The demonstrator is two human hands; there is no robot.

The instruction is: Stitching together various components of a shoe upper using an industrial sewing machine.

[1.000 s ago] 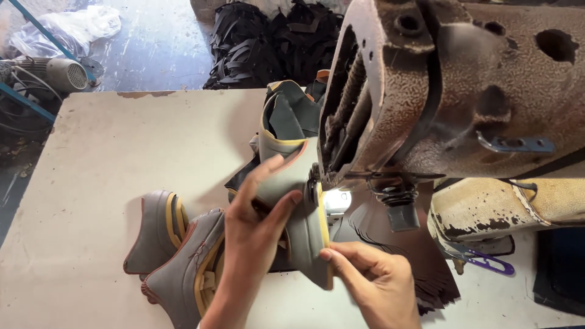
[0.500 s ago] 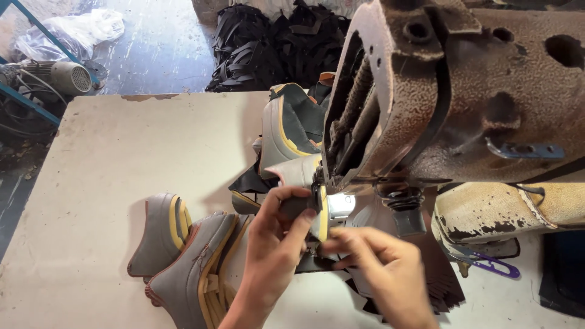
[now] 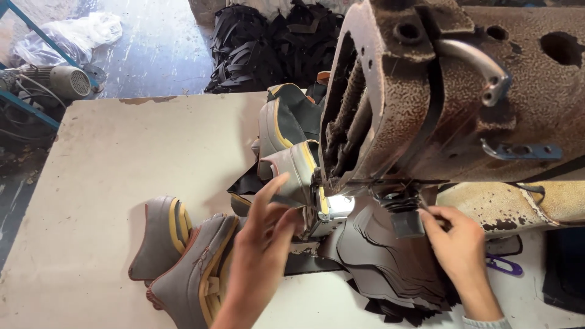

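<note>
A grey shoe upper with yellow trim (image 3: 292,167) sits under the head of a rusty sewing machine (image 3: 451,97), beside its lit needle area (image 3: 335,206). My left hand (image 3: 265,244) hovers just left of that upper with its fingers spread; the fingertips are at its edge and hold nothing. My right hand (image 3: 460,247) is under the machine head, with thumb and fingertips against a dark block (image 3: 405,222) below the machine. Whether they grip it I cannot tell. A stack of dark cut leather pieces (image 3: 384,262) lies between the hands.
Two grey and yellow shoe uppers (image 3: 183,256) lie on the pale table (image 3: 122,158) at the front left. Another upper (image 3: 283,119) stands behind the needle. Purple-handled scissors (image 3: 506,265) lie at the right. Black scraps (image 3: 268,42) and a motor (image 3: 64,79) lie on the floor beyond the table.
Both hands brought the grey upper up to the needle. My left hand has since let go and spread its fingers; my right hand has moved right to the dark block.
</note>
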